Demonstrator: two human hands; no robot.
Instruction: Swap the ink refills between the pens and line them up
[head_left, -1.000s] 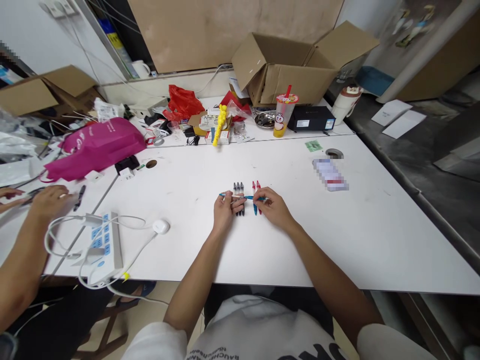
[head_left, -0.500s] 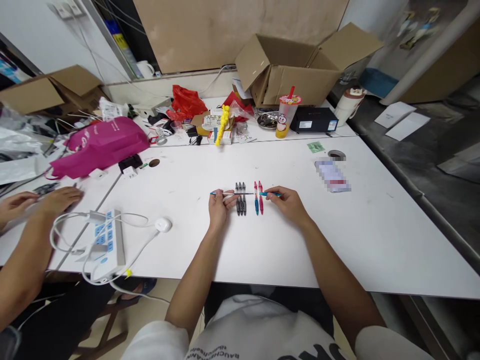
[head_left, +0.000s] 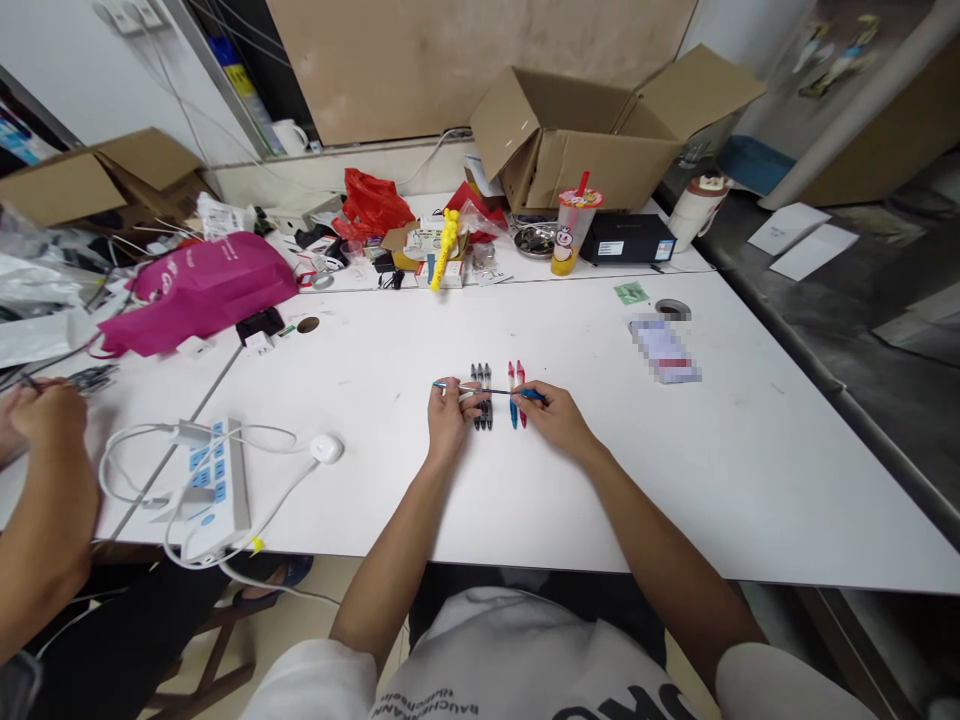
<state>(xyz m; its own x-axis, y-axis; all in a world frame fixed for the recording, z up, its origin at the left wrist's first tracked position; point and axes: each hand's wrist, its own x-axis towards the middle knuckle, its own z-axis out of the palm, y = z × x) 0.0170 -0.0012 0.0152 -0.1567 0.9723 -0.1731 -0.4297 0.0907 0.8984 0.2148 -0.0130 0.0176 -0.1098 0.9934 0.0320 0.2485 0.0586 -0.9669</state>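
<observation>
Between the fingers of my left hand [head_left: 450, 415] is a thin pen refill [head_left: 491, 391] with a blue end, pointing right. My right hand [head_left: 551, 415] pinches a blue pen barrel [head_left: 533, 395], and the refill's tip meets its left end. Three black pens [head_left: 481, 372] lie upright side by side on the table beneath the refill, partly covered by my left fingers. Just right of them lie two pens with pink-red tops, one with a blue lower half [head_left: 514, 412] and one all pink-red [head_left: 521, 372], partly hidden by my right hand.
A blurred phone [head_left: 666, 352], a tape roll [head_left: 673, 310] and a green packet [head_left: 631, 293] lie to the right. At the back are a drink cup [head_left: 576, 235] and cardboard box [head_left: 600, 165]. Left are a power strip [head_left: 217, 490], pink bag [head_left: 210, 290] and another person's hands [head_left: 52, 410].
My hands have come closer together, and the gap between refill and blue barrel has closed. The other person's hands have drawn back to the left.
</observation>
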